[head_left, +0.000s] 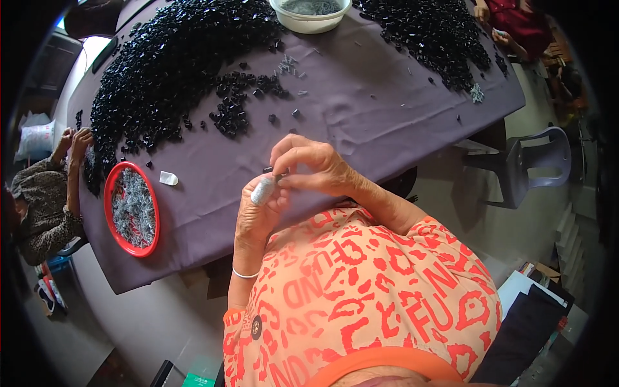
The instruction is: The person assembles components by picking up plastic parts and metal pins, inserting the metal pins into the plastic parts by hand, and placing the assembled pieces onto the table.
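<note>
My left hand [256, 205] is raised just off the table's near edge, its thumb in a whitish cover [262, 191]. Between its fingertips is a small black plastic piece [267, 170]. From the right my right hand [311, 166] meets it, thumb and fingers pinched beside the piece. Whatever the right fingertips pinch is too small to make out. A red oval basket [157, 222] of small grey slivers lies to the left, with a small white cover [168, 178] beside it. Beyond my hands, loose black pieces [232, 103] spread out from a large heap [174, 58].
A purple-grey cloth [361, 97] covers the table. At the far side are a white basin [313, 24] with grey pieces and a second black heap [432, 39]. People work at the left [48, 200] and far right [525, 26]. A grey plastic chair [516, 164] stands right.
</note>
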Demonstrator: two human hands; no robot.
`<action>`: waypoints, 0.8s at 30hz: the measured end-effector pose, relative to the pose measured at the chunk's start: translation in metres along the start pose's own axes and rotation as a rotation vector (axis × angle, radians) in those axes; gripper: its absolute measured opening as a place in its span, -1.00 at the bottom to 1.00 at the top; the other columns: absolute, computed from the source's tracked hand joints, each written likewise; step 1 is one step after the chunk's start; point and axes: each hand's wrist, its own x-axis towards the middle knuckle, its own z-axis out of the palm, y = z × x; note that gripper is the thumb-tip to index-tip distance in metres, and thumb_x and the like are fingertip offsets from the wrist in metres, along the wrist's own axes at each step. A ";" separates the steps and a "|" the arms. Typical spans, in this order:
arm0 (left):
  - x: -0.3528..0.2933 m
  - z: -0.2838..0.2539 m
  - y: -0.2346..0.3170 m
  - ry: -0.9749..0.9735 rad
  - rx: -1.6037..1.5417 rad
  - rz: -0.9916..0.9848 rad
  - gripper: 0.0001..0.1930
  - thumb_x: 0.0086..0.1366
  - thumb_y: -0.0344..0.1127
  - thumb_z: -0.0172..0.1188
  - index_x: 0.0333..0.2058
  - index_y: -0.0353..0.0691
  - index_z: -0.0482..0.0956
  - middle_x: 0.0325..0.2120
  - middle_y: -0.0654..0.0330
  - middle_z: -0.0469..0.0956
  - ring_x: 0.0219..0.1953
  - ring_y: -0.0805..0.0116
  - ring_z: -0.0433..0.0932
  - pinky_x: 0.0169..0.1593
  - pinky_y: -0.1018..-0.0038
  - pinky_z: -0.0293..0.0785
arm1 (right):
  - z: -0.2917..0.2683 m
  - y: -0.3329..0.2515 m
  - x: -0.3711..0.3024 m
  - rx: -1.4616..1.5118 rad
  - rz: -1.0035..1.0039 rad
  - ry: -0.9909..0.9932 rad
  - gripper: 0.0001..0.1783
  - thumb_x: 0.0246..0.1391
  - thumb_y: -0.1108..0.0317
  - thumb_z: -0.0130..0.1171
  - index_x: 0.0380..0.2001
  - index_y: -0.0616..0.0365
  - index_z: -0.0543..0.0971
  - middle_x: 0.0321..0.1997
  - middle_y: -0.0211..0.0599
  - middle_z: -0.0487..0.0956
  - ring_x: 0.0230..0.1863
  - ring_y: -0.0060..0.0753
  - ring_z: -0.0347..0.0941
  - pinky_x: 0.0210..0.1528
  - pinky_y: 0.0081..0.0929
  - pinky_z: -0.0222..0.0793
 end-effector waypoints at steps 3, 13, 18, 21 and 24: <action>0.003 -0.001 -0.003 -0.010 0.048 -0.038 -0.70 0.13 -0.28 0.31 -0.19 -0.28 0.55 -0.37 0.23 0.58 -0.41 0.52 0.54 -0.40 0.61 0.49 | 0.002 0.007 -0.003 0.040 -0.069 0.061 -0.78 -0.14 0.62 0.27 -0.36 0.15 0.58 -0.20 -0.32 0.46 -0.16 -0.50 0.38 -0.16 -0.57 0.32; 0.004 -0.006 0.001 -0.075 0.051 -0.034 -0.79 0.16 -0.27 0.26 -0.27 -0.25 0.59 -0.40 0.24 0.58 -0.49 0.51 0.48 -0.42 0.57 0.42 | -0.004 0.008 -0.001 0.050 -0.062 0.053 -0.79 -0.14 0.61 0.25 -0.36 0.15 0.59 -0.23 -0.31 0.46 -0.21 -0.51 0.39 -0.19 -0.60 0.32; 0.006 -0.009 -0.001 0.012 0.214 0.132 -0.79 0.20 -0.25 0.22 -0.28 -0.27 0.57 -0.41 0.21 0.57 -0.44 0.48 0.50 -0.41 0.55 0.43 | -0.060 0.028 0.024 -0.488 -0.045 0.373 -0.88 -0.12 0.56 0.23 -0.42 0.18 0.57 -0.39 -0.39 0.48 -0.42 -0.58 0.38 -0.37 -0.62 0.32; 0.009 -0.016 0.000 0.025 0.174 0.192 -0.74 0.20 -0.23 0.22 -0.23 -0.29 0.53 -0.34 0.16 0.55 -0.39 0.47 0.50 -0.38 0.54 0.46 | -0.088 0.045 0.041 -0.707 0.043 0.394 -0.92 -0.10 0.54 0.21 -0.45 0.18 0.56 -0.45 -0.40 0.45 -0.45 -0.56 0.38 -0.40 -0.60 0.32; 0.010 -0.022 0.003 0.023 0.154 0.231 -0.68 0.19 -0.21 0.23 -0.18 -0.30 0.50 -0.27 0.12 0.53 -0.35 0.46 0.50 -0.36 0.54 0.49 | -0.098 0.058 0.050 -0.841 0.046 0.274 -0.94 -0.09 0.50 0.20 -0.46 0.15 0.55 -0.49 -0.36 0.42 -0.42 -0.45 0.41 -0.37 -0.52 0.33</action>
